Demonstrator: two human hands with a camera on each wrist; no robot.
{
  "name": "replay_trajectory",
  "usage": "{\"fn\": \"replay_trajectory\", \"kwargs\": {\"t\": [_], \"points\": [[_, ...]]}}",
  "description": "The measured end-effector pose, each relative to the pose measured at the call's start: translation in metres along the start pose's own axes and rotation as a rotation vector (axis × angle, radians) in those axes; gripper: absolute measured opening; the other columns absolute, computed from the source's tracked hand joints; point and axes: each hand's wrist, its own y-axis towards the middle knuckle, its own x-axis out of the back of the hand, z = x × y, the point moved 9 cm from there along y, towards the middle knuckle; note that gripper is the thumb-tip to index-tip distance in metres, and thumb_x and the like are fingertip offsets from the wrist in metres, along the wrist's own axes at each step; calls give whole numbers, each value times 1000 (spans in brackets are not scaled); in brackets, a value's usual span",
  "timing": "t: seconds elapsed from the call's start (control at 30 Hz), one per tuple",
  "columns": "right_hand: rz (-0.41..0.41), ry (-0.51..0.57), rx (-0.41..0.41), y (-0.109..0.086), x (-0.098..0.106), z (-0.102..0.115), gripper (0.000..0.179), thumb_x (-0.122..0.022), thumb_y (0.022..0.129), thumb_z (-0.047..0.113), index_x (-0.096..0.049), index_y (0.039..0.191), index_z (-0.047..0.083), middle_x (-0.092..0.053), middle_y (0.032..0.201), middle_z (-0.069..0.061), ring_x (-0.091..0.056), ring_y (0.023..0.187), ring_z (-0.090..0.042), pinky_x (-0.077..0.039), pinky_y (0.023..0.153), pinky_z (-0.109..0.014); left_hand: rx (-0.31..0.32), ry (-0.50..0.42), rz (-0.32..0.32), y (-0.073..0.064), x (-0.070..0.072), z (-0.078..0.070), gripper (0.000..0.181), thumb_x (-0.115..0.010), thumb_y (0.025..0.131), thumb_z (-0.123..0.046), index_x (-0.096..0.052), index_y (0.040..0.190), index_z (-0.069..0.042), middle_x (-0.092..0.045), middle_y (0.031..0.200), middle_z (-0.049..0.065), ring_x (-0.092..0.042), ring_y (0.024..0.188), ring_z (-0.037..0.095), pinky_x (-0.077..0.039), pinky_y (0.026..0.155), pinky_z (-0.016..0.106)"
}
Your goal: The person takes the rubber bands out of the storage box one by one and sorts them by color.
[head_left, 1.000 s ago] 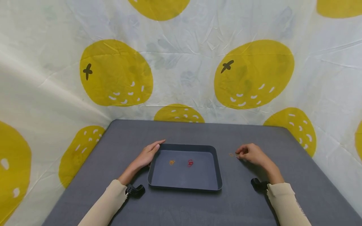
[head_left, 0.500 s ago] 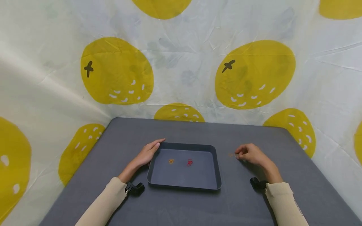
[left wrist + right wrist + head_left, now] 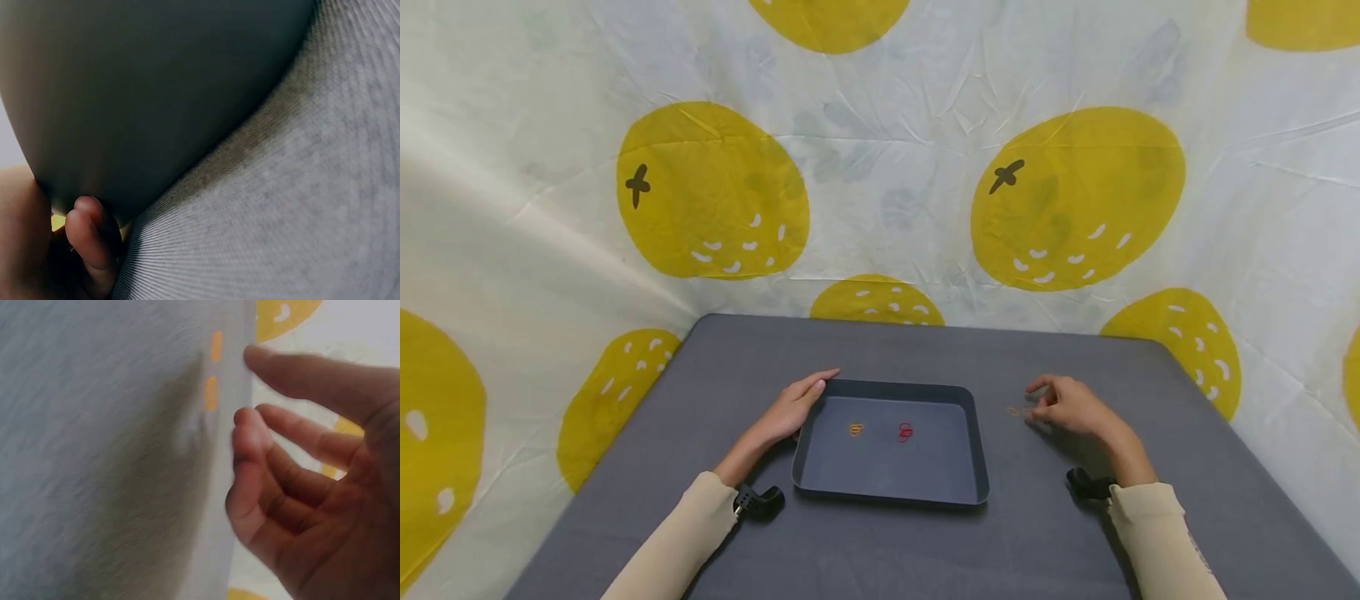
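Observation:
My left hand [image 3: 793, 408] grips the dark grey tray [image 3: 887, 492] at its left back corner, thumb along the rim. In the left wrist view, curled fingers [image 3: 90, 240] lie against the tray's outer wall [image 3: 156, 94]. Inside the tray are a small cluster of orange rubber bands [image 3: 856, 430] and a cluster of red ones [image 3: 905, 432]. Right of the tray, my right hand [image 3: 1070, 407] hovers low with thumb and index finger apart and nothing between them. Orange bands [image 3: 1013, 411] lie on the table by its fingertips, appearing as two orange strips [image 3: 211, 394] in the right wrist view.
A grey cloth covers the table [image 3: 880, 550]. Behind and beside it hangs a white curtain [image 3: 887, 200] printed with large yellow fruit. Each wrist wears a black camera mount, the left one [image 3: 760, 504] close to the tray's front left corner.
The right hand's thumb and index finger, together over the orange bands before, have spread apart, the index finger rising. The left hand and the tray have stayed in place.

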Motion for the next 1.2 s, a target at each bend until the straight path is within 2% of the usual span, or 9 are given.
{"fn": "replay_trajectory", "kwargs": {"t": [0.13,0.3,0.47,0.57,0.67,0.77,0.93,1.0,1.2], "points": [[-41,-25,46,2,4,22,38,-75,95,17,-66,126,-3,-73,92,-5,-64,77,-13,-52,65,-29,-1,-4,4,-1,0,0,46,-37,114,-37,-47,157,-25,-50,155,16,-46,37,20,-48,41,41],[-80,-59,133,6,6,62,26,-73,96,14,-71,120,2,-75,93,-3,-68,80,-12,-54,65,-27,0,-8,8,-1,0,-2,48,-37,113,-41,-47,157,-25,-52,153,18,-46,37,20,-48,42,41],[-62,-71,216,17,-1,104,20,-74,96,13,-73,115,7,-75,94,-1,-69,81,-11,-56,71,-29,9,13,-1,-2,0,0,47,-37,114,-38,-47,157,-24,-51,156,16,-47,38,18,-49,45,40],[-32,-53,252,26,-8,126,21,-74,97,17,-73,116,9,-75,96,0,-68,83,-10,-57,74,-31,8,29,-7,-1,1,0,46,-36,114,-37,-47,157,-24,-51,156,14,-47,39,18,-52,55,37],[5,-32,276,36,-17,147,21,-75,96,20,-74,116,11,-75,97,1,-68,84,-10,-57,75,-31,11,38,-7,0,1,-1,47,-36,114,-40,-47,157,-25,-51,156,13,-48,40,19,-52,61,36],[48,-24,323,47,-29,171,21,-75,97,20,-75,115,10,-76,99,0,-70,86,-11,-59,77,-31,20,39,-9,2,2,1,47,-37,113,-43,-48,157,-27,-52,155,12,-48,41,19,-51,60,35],[131,-17,408,65,-53,204,21,-74,97,18,-76,115,6,-77,100,-1,-72,88,-12,-61,80,-30,22,23,-8,3,2,0,48,-37,113,-42,-47,157,-26,-56,150,15,-46,39,18,-50,49,37],[161,-7,423,72,-65,212,21,-73,98,18,-77,114,6,-77,99,-1,-71,87,-10,-60,80,-28,22,16,-4,2,2,-1,47,-37,114,-42,-47,157,-26,-58,148,16,-45,38,18,-48,43,39],[228,19,430,91,-100,220,19,-74,97,15,-78,112,4,-78,99,-1,-70,85,-6,-59,79,-24,28,9,6,2,2,-2,47,-36,114,-40,-47,157,-26,-60,142,19,-44,38,17,-47,42,39]]}}
